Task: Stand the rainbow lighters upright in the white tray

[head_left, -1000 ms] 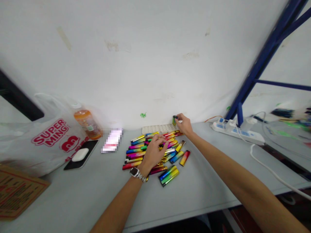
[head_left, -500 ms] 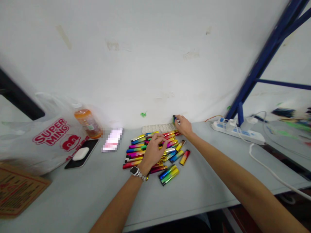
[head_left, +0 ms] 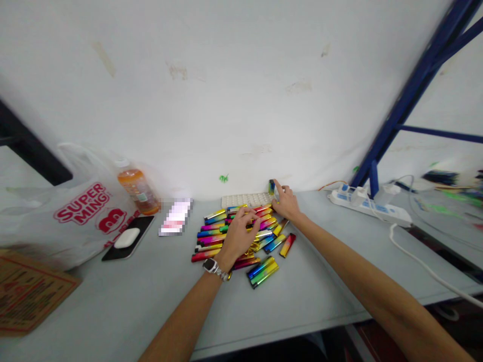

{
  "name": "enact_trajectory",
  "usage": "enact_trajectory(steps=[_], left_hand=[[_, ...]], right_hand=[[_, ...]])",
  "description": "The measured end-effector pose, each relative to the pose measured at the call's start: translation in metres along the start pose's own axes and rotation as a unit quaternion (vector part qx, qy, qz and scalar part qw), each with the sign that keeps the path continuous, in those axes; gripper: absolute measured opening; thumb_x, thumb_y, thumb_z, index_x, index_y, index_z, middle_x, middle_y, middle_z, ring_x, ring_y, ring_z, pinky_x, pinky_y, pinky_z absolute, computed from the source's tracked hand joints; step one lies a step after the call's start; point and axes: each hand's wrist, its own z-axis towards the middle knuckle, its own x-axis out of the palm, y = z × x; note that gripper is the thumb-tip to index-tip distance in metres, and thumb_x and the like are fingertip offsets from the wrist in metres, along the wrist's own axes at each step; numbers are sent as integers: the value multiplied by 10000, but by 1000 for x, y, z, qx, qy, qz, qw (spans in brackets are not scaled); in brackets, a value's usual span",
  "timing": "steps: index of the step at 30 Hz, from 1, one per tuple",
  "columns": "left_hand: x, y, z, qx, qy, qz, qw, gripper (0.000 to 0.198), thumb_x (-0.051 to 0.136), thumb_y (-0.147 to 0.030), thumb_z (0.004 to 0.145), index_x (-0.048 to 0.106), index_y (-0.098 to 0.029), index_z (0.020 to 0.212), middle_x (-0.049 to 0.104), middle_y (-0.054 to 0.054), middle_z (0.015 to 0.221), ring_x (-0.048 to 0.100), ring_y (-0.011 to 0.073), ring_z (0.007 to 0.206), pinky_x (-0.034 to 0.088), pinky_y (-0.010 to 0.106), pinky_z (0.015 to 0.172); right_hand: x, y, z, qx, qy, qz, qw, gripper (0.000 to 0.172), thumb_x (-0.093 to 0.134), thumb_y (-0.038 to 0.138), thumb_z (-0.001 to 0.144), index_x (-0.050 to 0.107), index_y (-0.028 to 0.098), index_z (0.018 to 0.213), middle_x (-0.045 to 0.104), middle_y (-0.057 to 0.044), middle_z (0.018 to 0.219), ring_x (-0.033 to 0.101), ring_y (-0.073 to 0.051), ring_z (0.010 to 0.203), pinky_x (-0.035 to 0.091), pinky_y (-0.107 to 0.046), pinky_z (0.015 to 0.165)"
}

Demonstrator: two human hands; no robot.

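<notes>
A heap of several shiny rainbow-coloured lighters [head_left: 241, 236] lies on the grey table [head_left: 302, 291]. My left hand [head_left: 238, 235], a watch on its wrist, rests on the heap with its fingers curled round a lighter. Behind the heap, against the wall, is a white slotted tray [head_left: 243, 200]. One dark lighter [head_left: 271, 186] stands upright at the tray's right end. My right hand [head_left: 286, 202] sits just below that lighter, its index finger stretched up against it and nothing held in the hand.
At the left are a white plastic bag [head_left: 75, 221], an orange drink bottle [head_left: 136, 192], a black phone [head_left: 143, 226] carrying a white case [head_left: 126, 238], and a cardboard box [head_left: 26, 294]. A power strip [head_left: 370, 203], a white cable [head_left: 422, 261] and a blue rack post [head_left: 409, 95] are at the right.
My right hand has let go of the dark lighter, which now stands in the tray, and has dropped slightly. The left hand has stayed on the heap.
</notes>
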Motion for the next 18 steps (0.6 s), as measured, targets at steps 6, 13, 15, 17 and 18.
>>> enact_trajectory(steps=[6, 13, 15, 17, 18], left_hand=[[-9, 0, 4, -8, -31, 22, 999, 164, 531, -280, 923, 646, -200, 838, 598, 63, 1016, 605, 193, 983, 498, 368, 925], [-17, 9, 6, -41, -51, 48, 997, 138, 537, -243, 901, 637, -186, 825, 580, 65, 966, 601, 190, 920, 522, 343, 834], [-17, 12, 6, -39, -52, 52, 997, 132, 537, -245, 902, 636, -185, 837, 579, 63, 967, 601, 186, 916, 524, 332, 816], [-17, 14, 5, -39, -53, 54, 996, 131, 537, -247, 904, 634, -185, 842, 581, 61, 975, 602, 182, 916, 525, 322, 804], [-17, 15, 5, -39, -54, 54, 996, 131, 537, -247, 904, 633, -185, 841, 582, 60, 978, 603, 180, 915, 526, 318, 798]], right_hand=[[-5, 19, -13, -79, -2, 97, 992, 440, 531, 199, 787, 591, 186, 1223, 554, -144, 1216, 490, -296, 1117, 418, -432, 937], [-17, 37, -5, -168, 161, 63, 971, 283, 581, 211, 735, 684, 210, 1000, 690, -82, 1047, 579, -282, 1037, 399, -419, 895], [-16, 38, 4, -155, 184, 67, 968, 276, 605, 221, 718, 712, 205, 972, 711, -79, 1009, 609, -269, 972, 420, -382, 846], [-14, 38, 14, -131, 235, 101, 958, 266, 624, 214, 685, 737, 197, 926, 729, -60, 919, 633, -232, 849, 442, -321, 748], [-13, 38, 19, -121, 265, 124, 949, 254, 630, 206, 665, 746, 191, 891, 730, -48, 856, 633, -212, 781, 443, -292, 689]])
